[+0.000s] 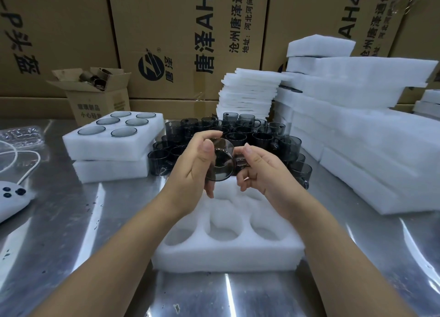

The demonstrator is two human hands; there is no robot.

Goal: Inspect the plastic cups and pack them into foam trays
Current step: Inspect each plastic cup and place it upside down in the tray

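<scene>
Head view: left hand (197, 166) curls round a dark cup (221, 160), right hand (262, 174) pinches its side, above the foam tray (226, 257); loose cups (240, 132) crowd just behind the tray; tabletop (71, 221) shows on both sides of it.

On the middle cardboard carton (171, 19), "唐泽AH4", "沧州唐泽通信" and an address line beginning "地址:河北河间" are printed sideways, beside a round logo. "AH4." and "唐泽通" are seen again on the right carton (316, 12). "头盔" is printed on the left carton (59, 19). "小心轻放" is printed upside down on the small open box (100, 103).
</scene>
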